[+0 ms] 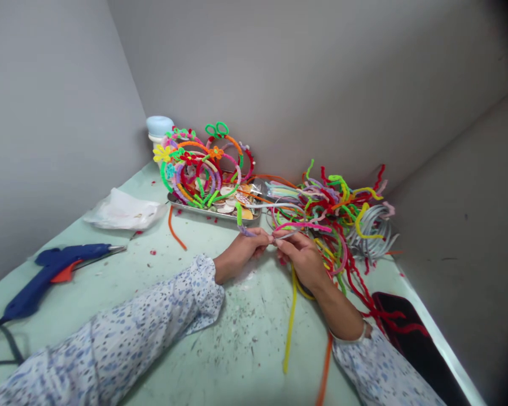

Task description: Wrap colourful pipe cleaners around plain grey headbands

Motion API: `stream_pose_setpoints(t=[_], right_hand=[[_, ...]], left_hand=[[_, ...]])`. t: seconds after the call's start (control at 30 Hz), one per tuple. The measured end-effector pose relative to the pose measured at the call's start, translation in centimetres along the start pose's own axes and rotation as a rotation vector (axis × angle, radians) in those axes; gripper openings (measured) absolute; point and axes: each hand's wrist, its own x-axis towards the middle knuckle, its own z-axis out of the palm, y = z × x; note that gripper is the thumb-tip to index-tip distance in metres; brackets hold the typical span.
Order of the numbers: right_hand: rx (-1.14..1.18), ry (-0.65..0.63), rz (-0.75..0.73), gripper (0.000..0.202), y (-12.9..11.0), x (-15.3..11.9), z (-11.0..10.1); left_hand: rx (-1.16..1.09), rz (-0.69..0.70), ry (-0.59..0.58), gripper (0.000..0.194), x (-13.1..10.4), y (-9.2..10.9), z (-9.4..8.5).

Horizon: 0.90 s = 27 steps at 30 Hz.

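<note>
Both hands meet over the middle of the table, fingertips almost touching. My left hand (253, 243) is closed in a pinch on a purple pipe cleaner (246, 231), whose upper end joins a bright green fuzzy piece (239, 213). My right hand (301, 258) is also pinched, around a thin grey band (288, 233) that runs up to the right. Exactly how the band and the pipe cleaner join is hidden by the fingers. A pink pipe cleaner (307, 226) lies just beyond my right hand. Below that hand a yellow pipe cleaner (291, 321) stretches toward me.
Finished fuzzy headbands (190, 163) stand over a metal tray (207, 213) of flat cut-outs. Tangled pipe cleaners (334, 197) and grey bands (375, 228) lie right, a dark phone (419, 344) nearer. Left are a blue glue gun (63, 265), plastic bag (125, 210) and lidded container (160, 127).
</note>
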Motion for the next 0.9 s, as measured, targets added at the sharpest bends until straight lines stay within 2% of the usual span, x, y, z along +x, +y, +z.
stream_pose_setpoints(t=[0.3,0.57,0.9], right_hand=[[-0.061,0.029,-0.011,0.024,-0.06,-0.01,0.21],[-0.043,0.057,-0.04,0.027,0.07,-0.15,0.36],[-0.095,0.104,-0.077,0.027,0.16,-0.16,0.7]], left_hand=[[-0.085,0.007,0.013,0.016,0.11,-0.02,-0.15],[-0.003,0.041,0.012,0.013,0.2,-0.23,0.0],[0.028,0.07,0.094,0.017,-0.22,0.16,0.55]])
